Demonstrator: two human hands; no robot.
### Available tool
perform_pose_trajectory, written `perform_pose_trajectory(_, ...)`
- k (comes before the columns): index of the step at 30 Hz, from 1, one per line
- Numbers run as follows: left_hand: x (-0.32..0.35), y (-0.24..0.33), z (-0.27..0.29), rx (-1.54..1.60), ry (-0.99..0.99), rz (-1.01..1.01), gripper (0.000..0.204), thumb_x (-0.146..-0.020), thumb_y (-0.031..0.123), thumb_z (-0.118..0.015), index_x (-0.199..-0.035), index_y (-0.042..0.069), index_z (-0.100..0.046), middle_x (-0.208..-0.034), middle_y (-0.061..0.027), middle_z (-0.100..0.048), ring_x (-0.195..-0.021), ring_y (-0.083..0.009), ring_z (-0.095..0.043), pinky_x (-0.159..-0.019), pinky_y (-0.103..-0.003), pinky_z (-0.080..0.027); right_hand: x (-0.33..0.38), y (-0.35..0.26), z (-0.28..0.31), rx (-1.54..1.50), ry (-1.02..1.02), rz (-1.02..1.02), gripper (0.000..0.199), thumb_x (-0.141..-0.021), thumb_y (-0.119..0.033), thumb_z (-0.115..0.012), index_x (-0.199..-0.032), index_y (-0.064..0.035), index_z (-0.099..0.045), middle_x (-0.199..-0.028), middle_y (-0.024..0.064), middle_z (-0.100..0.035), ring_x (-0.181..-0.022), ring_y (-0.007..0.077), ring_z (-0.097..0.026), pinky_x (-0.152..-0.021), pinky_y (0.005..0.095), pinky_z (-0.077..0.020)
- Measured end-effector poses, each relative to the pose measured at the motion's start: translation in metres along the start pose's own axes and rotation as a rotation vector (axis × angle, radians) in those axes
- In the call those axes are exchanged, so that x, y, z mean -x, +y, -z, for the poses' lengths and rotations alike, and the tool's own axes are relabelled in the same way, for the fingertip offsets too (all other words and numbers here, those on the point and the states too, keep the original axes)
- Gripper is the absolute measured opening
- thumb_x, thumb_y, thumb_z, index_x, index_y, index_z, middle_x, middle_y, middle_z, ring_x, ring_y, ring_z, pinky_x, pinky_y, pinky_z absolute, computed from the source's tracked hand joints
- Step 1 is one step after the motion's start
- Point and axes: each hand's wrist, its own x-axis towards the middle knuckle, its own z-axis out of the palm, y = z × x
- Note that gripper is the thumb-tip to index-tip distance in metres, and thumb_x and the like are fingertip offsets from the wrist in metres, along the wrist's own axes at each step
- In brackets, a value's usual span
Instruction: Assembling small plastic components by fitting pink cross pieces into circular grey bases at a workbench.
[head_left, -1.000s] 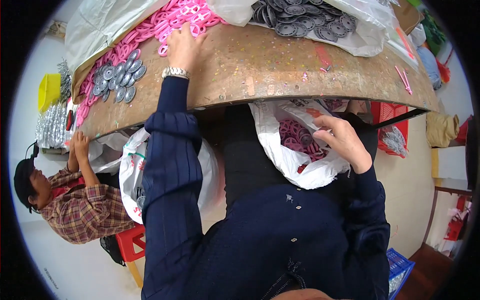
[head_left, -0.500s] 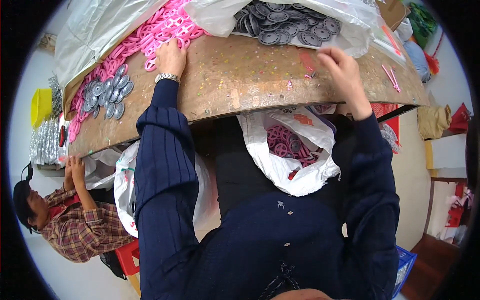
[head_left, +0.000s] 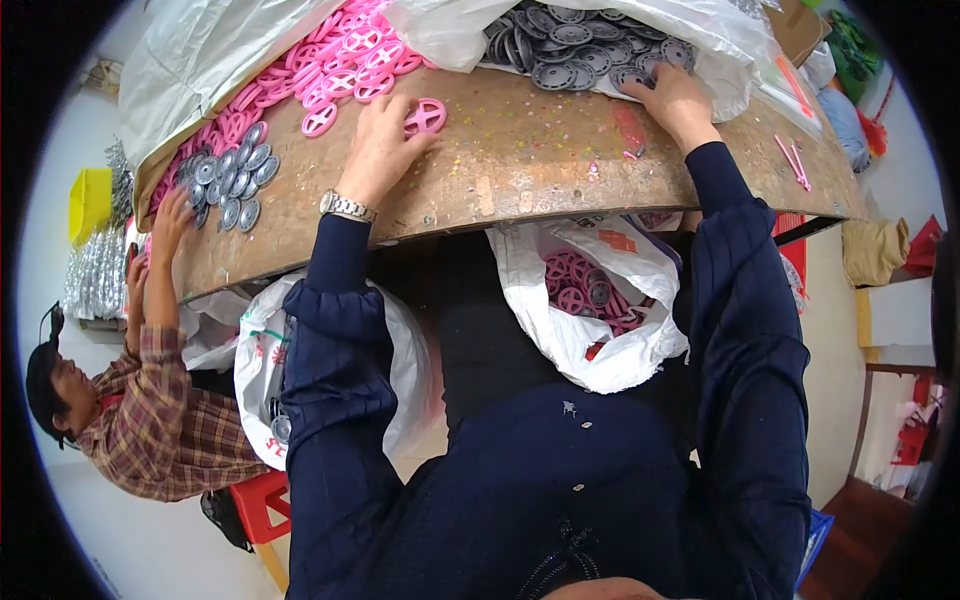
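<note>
My left hand, with a metal watch on its wrist, is over the table in front of the pink pile. A pink spoked wheel sits between its fingers and thumb, apart from the heap of pink wheels. At the front edge of a heap of grey discs, my right hand has its thumb and fingers apart, touching the discs. Its fingertips are partly hidden among them.
A white sack holding pink wheels and discs is at my lap. Small grey discs lie at the table's left, where a co-worker's hand reaches in. Two pink sticks are at the right on the wooden table.
My left hand has drawn back from the pink heap with one wheel. My right hand has moved up onto the grey discs. The co-worker's hand has reached up to the small discs.
</note>
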Motion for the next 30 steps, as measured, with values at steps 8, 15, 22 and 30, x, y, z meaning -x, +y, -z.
perform_pose_trajectory(8, -0.009, -0.006, -0.013, -0.104, 0.002, 0.087, 0.056, -0.08, 0.043, -0.076, -0.118, 0.003, -0.062, -0.113, -0.0184, -0.062, -0.108, -0.0371, -0.056, -0.092, -0.046, -0.047, -0.004, 0.0, 0.001, -0.289, -0.012, -0.103, 0.045, -0.079, -0.039, -0.076, -0.105, -0.0038, -0.064, -0.096, 0.0178, -0.07, -0.092, 0.0364, -0.067, -0.079, 0.0441, -0.0515)
perform_pose_trajectory(15, -0.006, 0.005, -0.017, -0.023, 0.143, -0.014, 0.049, -0.081, 0.037, -0.076, -0.113, 0.002, -0.065, -0.103, -0.0176, -0.064, -0.101, -0.0368, -0.059, -0.089, -0.046, -0.048, 0.005, -0.011, 0.0, -0.669, 0.17, -0.054, 0.03, -0.082, -0.027, -0.075, -0.093, -0.0013, -0.064, -0.079, 0.0123, -0.068, -0.074, 0.0264, -0.066, -0.068, 0.0368, -0.0508)
perform_pose_trajectory(22, 0.01, 0.065, 0.013, 1.537, -0.093, 0.431, 0.049, -0.099, 0.037, -0.058, -0.128, -0.002, -0.051, -0.118, -0.0208, -0.063, -0.102, -0.03, -0.067, -0.085, -0.039, -0.057, 0.06, -0.061, 0.047, -1.317, -0.174, -0.073, 0.012, -0.093, -0.012, -0.067, -0.093, -0.0034, -0.059, -0.079, -0.0019, -0.061, -0.073, 0.005, -0.059, -0.065, 0.0211, -0.0472)
perform_pose_trajectory(30, 0.044, 0.116, 0.007, 1.954, -0.244, 0.438, 0.051, -0.101, 0.036, -0.055, -0.134, -0.001, -0.043, -0.123, -0.0194, -0.059, -0.108, -0.0316, -0.065, -0.092, -0.042, -0.057, 0.114, -0.091, 0.085, -1.627, -0.39, -0.152, 0.011, -0.096, -0.019, -0.064, -0.097, -0.0092, -0.06, -0.087, -0.0044, -0.061, -0.079, 0.0043, -0.059, -0.072, 0.0199, -0.0461)
